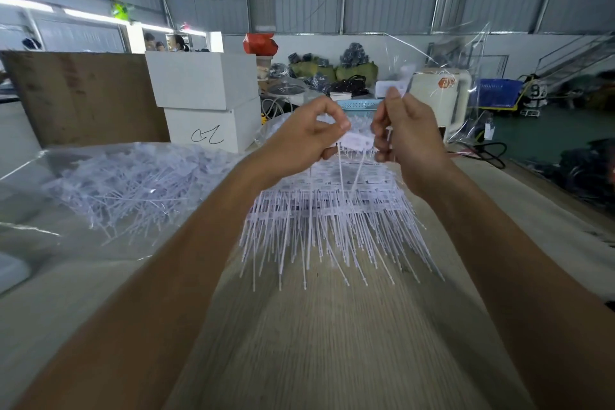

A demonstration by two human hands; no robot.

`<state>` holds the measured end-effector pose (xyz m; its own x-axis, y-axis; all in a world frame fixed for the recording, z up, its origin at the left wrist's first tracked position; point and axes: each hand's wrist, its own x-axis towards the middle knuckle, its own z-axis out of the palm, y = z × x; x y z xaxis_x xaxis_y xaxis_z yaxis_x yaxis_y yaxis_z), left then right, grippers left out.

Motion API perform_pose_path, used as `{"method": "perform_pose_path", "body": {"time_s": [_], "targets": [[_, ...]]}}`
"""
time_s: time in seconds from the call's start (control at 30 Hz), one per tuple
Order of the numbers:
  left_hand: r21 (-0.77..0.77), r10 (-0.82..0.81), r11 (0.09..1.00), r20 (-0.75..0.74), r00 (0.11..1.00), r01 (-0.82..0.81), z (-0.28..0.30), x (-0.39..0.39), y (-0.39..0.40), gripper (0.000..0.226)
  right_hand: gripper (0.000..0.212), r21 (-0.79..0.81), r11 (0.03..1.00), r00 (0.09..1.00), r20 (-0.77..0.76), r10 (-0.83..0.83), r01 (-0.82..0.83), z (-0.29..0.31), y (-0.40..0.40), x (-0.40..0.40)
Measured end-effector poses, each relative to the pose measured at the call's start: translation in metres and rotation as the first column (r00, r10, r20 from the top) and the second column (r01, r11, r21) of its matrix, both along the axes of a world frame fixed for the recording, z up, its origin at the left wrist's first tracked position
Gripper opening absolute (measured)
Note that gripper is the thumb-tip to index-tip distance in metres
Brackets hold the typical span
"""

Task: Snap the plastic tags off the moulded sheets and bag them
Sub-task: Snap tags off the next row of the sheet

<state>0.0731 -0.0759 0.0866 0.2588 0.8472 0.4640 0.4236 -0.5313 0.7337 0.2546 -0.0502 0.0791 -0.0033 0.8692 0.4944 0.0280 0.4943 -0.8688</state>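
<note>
table (pixel 332 343): bare wood nearest, tails of the moulded sheets (pixel 332 210) fanned across it.
left hand (pixel 309 133): pinching a tag (pixel 357 142) still joined to the top sheet.
right hand (pixel 409 136): curled round tags, thin stems trailing below.
step: best to brace close to the joint and twist short, sparing neighbours.
bag (pixel 109 176): left, holding loose snapped tags.

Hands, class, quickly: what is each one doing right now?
Left hand: fingers curled, pinching a white tag.
Right hand: fingers curled, gripping thin white tag stems.
</note>
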Motion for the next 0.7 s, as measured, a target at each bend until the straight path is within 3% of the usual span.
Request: {"method": "perform_pose_path", "body": {"time_s": [0.1, 0.27, 0.43, 0.57, 0.7], "targets": [[0.016, -0.027, 1.000, 0.010, 1.000, 0.027, 0.003, -0.007, -0.002, 0.010, 0.041, 0.039, 0.998, 0.989, 0.133, -0.063, 0.059, -0.006, 0.002, -0.006], [0.086, -0.003, 0.996, 0.054, 0.999, -0.002, 0.005, -0.008, -0.003, 0.015, 0.040, -0.142, 0.948, 0.953, 0.066, 0.296, -0.285, -0.006, -0.006, -0.012], [0.134, 0.009, 0.991, 0.099, 0.995, -0.022, 0.006, -0.012, -0.003, 0.015, 0.019, -0.164, 0.897, 0.890, 0.143, 0.433, -0.410, -0.009, -0.005, -0.005], [0.126, 0.035, 0.991, 0.052, 0.998, -0.041, 0.003, -0.009, -0.003, 0.012, 0.019, -0.123, 0.927, 0.920, 0.132, 0.369, -0.355, -0.011, -0.003, 0.000], [0.069, 0.072, 0.995, -0.052, 0.996, -0.068, 0.001, -0.008, -0.002, 0.010, 0.020, 0.169, 0.980, 0.926, 0.376, 0.034, -0.105, -0.008, -0.003, -0.001]]}}
